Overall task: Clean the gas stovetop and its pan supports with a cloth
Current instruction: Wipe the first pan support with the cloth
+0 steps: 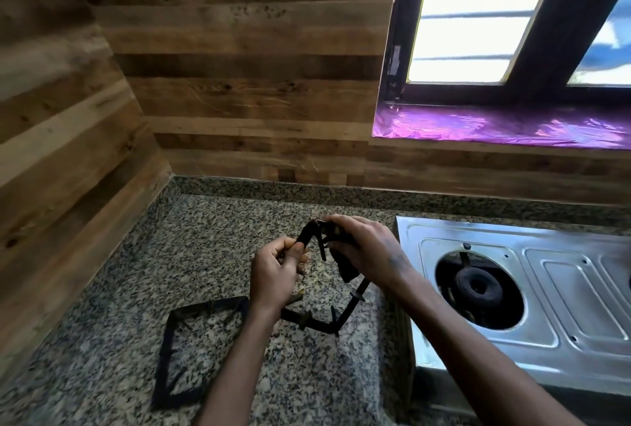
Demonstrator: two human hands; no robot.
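Observation:
I hold a black square pan support [345, 311] tilted up above the granite counter. My left hand [278, 272] grips its upper left bar. My right hand [363, 249] is curled over its top corner and holds a dark cloth [346, 266] against the bar. A second pan support [201, 350] lies flat on the counter below my left forearm. The steel gas stovetop [560, 292] sits to the right, its left burner [476, 287] bare with no support on it.
The speckled granite counter [211, 248] runs into a corner of wood-panelled walls [239, 84]. A window with a purple foil-covered sill [495, 125] is above the stove.

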